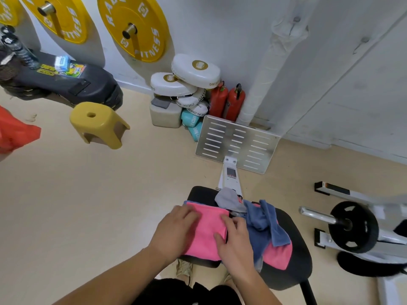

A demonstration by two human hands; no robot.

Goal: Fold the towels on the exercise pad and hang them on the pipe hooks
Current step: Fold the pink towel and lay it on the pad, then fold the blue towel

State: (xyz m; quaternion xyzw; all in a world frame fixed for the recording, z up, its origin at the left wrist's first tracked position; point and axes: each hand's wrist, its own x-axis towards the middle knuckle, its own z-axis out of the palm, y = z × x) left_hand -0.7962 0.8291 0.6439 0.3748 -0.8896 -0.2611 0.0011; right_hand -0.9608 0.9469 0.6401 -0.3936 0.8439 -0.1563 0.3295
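Pressing flat on the folded pink towel (209, 230) with left hand (176, 232) and right hand (236, 243), fingers laid out fairly straight, gripping nothing. Towel parked on the black exercise pad (293, 260), right under both palms.

Could go wrong a few ways, just guessing here:
- Lifting off too quick = fold springing back open, being soft cloth.
- Sliding the right hand outward = snagging the blue towel (264, 219) just to its right and messing up the fresh fold.
- Sitting close to the pad edge by the left wrist, so easy to nudge the whole thing onto the floor (110, 205).

Count, as far as visible:
- Two pink: the one under the hands, plus a second pink towel (278, 254) past the right hand, half buried under the blue.
- One blue.
- One grey towel (229, 200) just beyond the right fingertips.
- Maybe a bluish edge ahead of the left fingertips, can't tell whether a separate towel.
- One wrapped pipe (271, 73) way ahead of both hands.
- No hooks in view.
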